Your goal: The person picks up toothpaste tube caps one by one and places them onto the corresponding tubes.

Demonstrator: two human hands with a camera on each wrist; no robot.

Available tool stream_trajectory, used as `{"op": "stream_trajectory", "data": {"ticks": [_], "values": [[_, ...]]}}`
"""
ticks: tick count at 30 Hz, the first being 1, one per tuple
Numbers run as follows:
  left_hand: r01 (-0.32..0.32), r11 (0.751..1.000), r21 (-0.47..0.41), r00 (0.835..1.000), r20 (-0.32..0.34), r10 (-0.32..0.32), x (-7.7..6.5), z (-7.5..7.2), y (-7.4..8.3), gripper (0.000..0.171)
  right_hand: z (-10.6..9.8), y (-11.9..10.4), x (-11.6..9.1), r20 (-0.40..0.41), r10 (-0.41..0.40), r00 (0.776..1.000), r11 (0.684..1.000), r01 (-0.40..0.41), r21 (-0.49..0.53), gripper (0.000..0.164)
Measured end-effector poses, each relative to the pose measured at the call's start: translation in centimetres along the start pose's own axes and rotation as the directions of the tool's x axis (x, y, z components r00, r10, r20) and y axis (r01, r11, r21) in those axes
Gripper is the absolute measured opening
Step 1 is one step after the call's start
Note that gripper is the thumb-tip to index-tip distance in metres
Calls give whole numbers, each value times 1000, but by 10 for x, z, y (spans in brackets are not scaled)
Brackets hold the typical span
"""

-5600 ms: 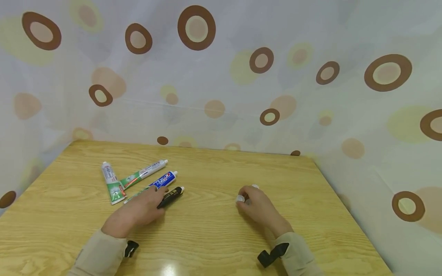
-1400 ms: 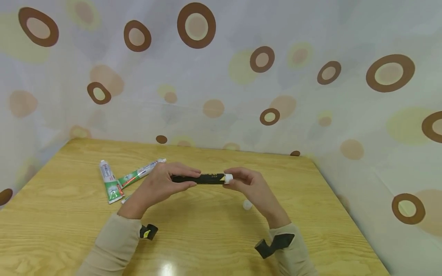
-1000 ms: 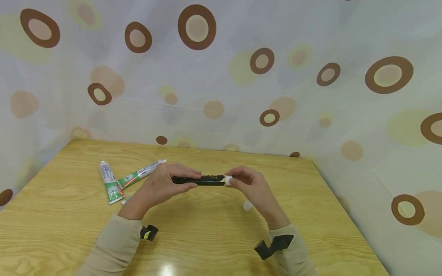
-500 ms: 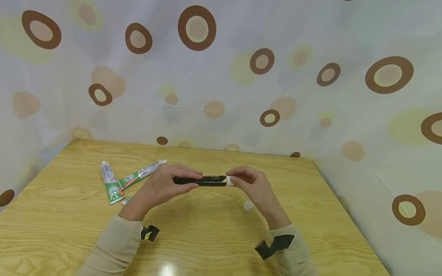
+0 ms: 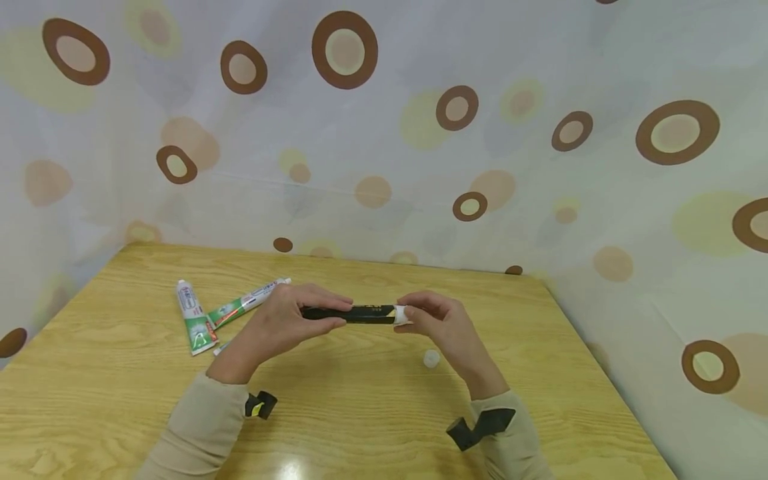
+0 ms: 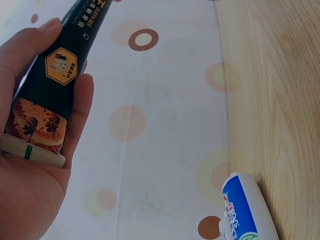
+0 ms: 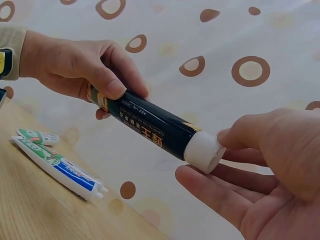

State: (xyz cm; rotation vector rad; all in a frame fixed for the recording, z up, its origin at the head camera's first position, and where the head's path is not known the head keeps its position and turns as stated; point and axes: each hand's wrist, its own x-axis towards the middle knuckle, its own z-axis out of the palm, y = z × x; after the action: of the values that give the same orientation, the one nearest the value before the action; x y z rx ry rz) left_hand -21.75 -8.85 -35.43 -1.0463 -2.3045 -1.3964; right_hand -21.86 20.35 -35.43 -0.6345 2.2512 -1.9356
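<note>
My left hand (image 5: 273, 330) grips a black toothpaste tube (image 5: 372, 315) by its flat crimped end and holds it level above the table. The tube's honeycomb print and crimp show against the palm in the left wrist view. At the other end, my right hand (image 5: 441, 330) pinches a wide white cap (image 7: 204, 151) between thumb and fingers. That cap sits against the tube's shoulder, in line with it. Below the right hand, a loose white cap (image 5: 431, 359) lies on the table.
Left of the hands, two green-and-white toothpaste tubes (image 5: 197, 319) (image 5: 247, 303) lie on the wooden table (image 5: 360, 413). A blue-and-white toothpaste tube (image 7: 70, 175) lies near them, mostly hidden by the left hand in the head view. A patterned sheet (image 5: 384, 147) walls the table's back and sides.
Since the oldest frame, the black tube has come up off the table and the right hand has risen from the loose caps to the tube's end. Lately, the right fingers shift slightly on the cap.
</note>
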Motion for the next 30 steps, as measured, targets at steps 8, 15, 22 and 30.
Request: {"op": "stream_trajectory", "data": {"ticks": [8,15,22,30], "values": [[12,1000,-10,1000,1,-12,1,1,1,24,-2,1,-1,21,9,1000,1000,-10,21,37],[7,1000,-7,1000,4,-7,2,1,1,23,-3,1,-2,34,3,999,1000,-2,-23,35],[-33,999,16,999,3,33,3,2,-1,23,-3,1,0,-3,-28,1000,993,27,-114,25],[8,1000,11,1000,7,-8,1,1,0,23,-3,0,-1,14,-29,999,994,30,-106,27]]}}
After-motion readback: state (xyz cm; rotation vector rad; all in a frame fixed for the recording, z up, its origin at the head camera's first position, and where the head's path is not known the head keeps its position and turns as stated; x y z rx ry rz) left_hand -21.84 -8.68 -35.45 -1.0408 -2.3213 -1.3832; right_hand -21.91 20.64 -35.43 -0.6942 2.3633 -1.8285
